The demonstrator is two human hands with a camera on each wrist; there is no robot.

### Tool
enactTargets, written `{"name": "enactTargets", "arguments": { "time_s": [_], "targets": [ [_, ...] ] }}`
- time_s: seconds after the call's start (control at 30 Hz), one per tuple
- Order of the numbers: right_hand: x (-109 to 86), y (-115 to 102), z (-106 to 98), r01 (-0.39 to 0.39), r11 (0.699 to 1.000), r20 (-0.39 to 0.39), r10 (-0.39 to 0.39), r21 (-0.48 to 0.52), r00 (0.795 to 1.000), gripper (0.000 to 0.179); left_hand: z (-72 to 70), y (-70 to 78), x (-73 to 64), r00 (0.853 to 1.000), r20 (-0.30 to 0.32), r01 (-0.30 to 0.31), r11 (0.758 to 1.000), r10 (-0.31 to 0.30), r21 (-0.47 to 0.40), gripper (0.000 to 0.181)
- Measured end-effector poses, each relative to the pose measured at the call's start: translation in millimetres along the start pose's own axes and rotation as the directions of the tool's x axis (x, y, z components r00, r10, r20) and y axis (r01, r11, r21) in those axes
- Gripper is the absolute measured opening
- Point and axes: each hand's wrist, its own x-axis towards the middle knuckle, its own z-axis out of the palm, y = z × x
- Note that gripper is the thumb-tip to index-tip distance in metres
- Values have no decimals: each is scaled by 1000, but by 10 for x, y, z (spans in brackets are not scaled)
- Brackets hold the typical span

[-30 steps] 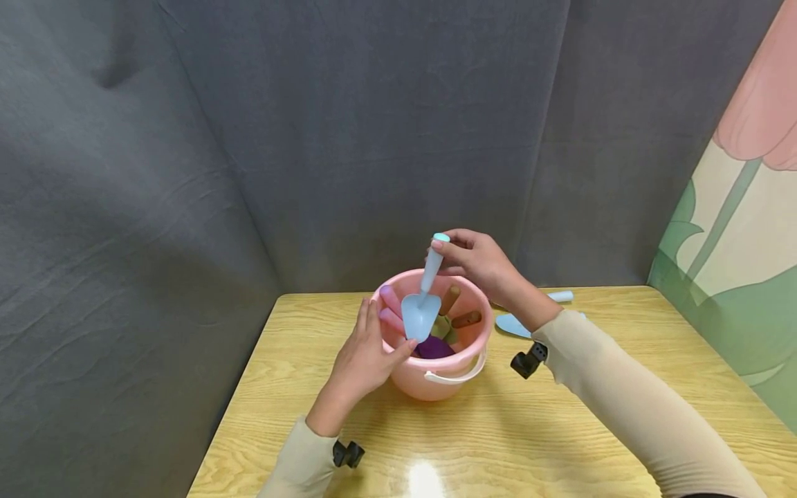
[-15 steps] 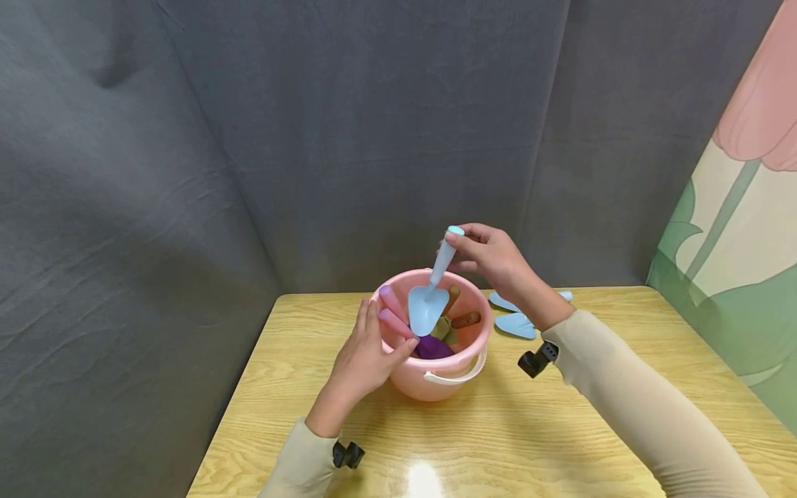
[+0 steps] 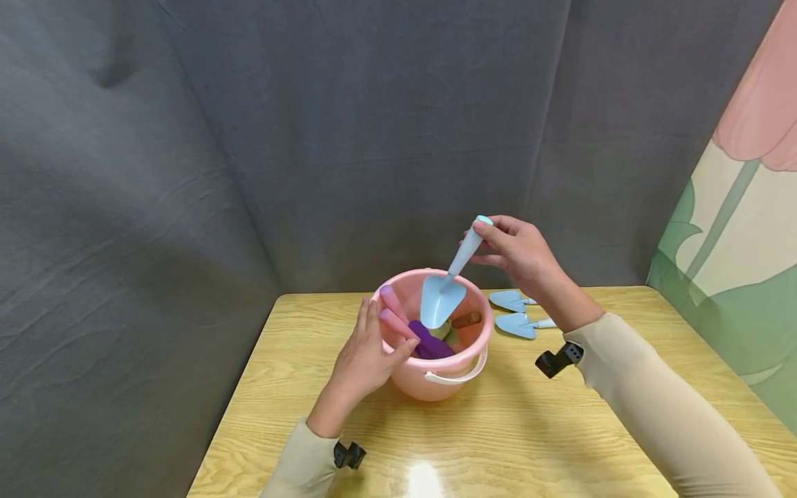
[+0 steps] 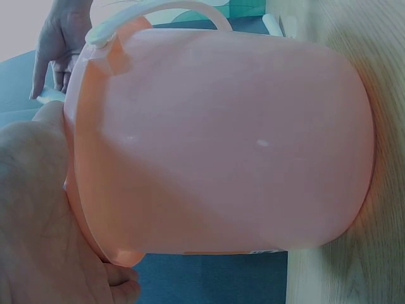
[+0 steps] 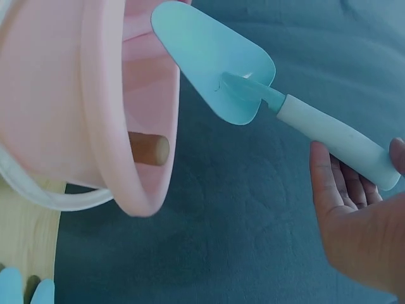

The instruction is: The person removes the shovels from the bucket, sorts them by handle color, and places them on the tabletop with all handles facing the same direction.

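Note:
My right hand (image 3: pixel 513 249) holds a light blue hand trowel (image 3: pixel 443 301) by the end of its pale handle, between thumb and fingers. The trowel slants, its blade low over the mouth of a pink bucket (image 3: pixel 429 384). In the right wrist view the trowel (image 5: pixel 218 69) shows whole, its blade overlapping the bucket's rim. My left hand (image 3: pixel 364 353) grips the bucket's near left rim, with the thumb lying over the edge. Inside the bucket are pink handles (image 3: pixel 397 321), a purple piece (image 3: pixel 429 342) and a brown handle (image 3: pixel 467 319).
Two more light blue trowels, a rear one (image 3: pixel 509 300) and a front one (image 3: pixel 517 325), lie on the wooden table (image 3: pixel 280 415) right of the bucket. The bucket's white carrying handle (image 3: pixel 461 377) hangs at its front. Grey cloth (image 3: pixel 373 138) stands behind the table.
My right hand has moved right and slightly up with the trowel, whose blade has lifted away from my left thumb. The left hand and bucket have stayed in place.

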Motion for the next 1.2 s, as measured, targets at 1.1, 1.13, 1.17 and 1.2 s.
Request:
{"name": "enactTargets", "arguments": {
  "time_s": [1.1,1.13,1.17,1.2],
  "targets": [
    [-363,-36,-730,37,910,-270,84,414,959,23,0,0,7,1000,3,22,1000,-21,-5,107],
    [-377,-28,-755,37,900,-274,92,433,957,23,1,-1,6,1000,5,22,1000,-22,-7,106],
    [-390,-20,-778,37,892,-276,99,450,956,22,3,-1,5,1000,6,22,1000,-22,-9,106],
    [-401,-12,-799,37,890,-282,105,455,954,21,4,-1,5,1000,7,22,1000,-22,-10,106]
  ]
}}
